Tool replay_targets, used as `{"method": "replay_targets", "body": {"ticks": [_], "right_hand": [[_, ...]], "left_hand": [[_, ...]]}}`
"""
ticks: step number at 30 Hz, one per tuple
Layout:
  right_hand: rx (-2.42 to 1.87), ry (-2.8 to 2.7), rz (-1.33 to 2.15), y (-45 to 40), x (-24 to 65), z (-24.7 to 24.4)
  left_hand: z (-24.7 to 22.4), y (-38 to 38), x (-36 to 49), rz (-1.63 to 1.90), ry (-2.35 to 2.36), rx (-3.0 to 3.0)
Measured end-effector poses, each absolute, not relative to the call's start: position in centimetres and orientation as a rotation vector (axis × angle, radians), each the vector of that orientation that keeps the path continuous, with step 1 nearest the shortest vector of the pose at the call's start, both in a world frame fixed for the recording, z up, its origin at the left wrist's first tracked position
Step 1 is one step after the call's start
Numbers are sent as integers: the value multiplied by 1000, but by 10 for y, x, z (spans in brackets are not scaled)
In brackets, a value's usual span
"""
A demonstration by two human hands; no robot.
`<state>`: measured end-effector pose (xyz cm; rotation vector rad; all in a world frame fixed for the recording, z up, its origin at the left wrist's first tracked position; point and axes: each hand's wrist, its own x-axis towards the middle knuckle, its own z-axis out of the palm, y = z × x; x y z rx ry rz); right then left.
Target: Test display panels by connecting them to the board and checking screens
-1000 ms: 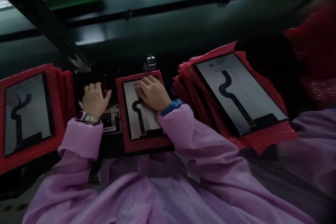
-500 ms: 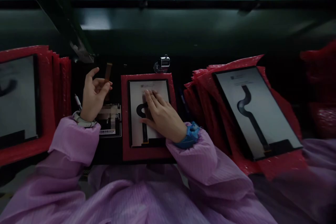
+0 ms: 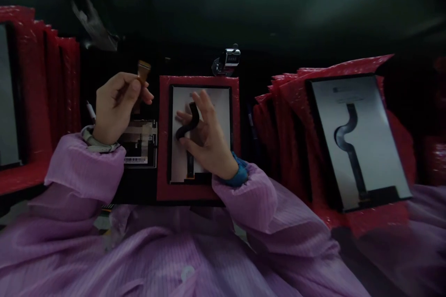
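My left hand (image 3: 116,106) is raised left of centre, pinching a small orange-brown flex cable (image 3: 143,70) that sticks up from its fingertips. In front of me a display panel (image 3: 223,125), light grey on its upward side, lies on a red bubble-wrap sheet (image 3: 164,167). A curved black flex cable (image 3: 190,125) runs over the panel. My right hand (image 3: 209,139) holds the bend of this cable between thumb and index finger, its other fingers spread. A dark board with a barcode label (image 3: 135,160) lies below my left hand.
A metal tally counter (image 3: 230,59) stands behind the panel. To the right, another display panel (image 3: 362,148) rests on stacked red bubble-wrap bags (image 3: 278,116). More red bags (image 3: 52,83) stand on the left, with a pen (image 3: 91,110) beside them.
My right hand has gone from lying flat on the panel to holding the black flex cable, whose upper part has shifted. My left hand still grips the orange-brown cable. The view has shifted.
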<state>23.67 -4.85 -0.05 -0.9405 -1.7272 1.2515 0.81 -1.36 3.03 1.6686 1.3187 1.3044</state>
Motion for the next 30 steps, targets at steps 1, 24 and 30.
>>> {"method": "replay_targets", "body": {"ticks": [1, 24, 30], "right_hand": [[-910, -1651, 1329, -49, 236, -1], [-773, -2096, 915, -37, 250, 14], [-748, -2256, 615, -35, 253, 12]], "left_hand": [[31, -15, 9, 1292, 1294, 1686], [40, -26, 21, 654, 1193, 2324], [36, -28, 23, 611, 1085, 2418]]}}
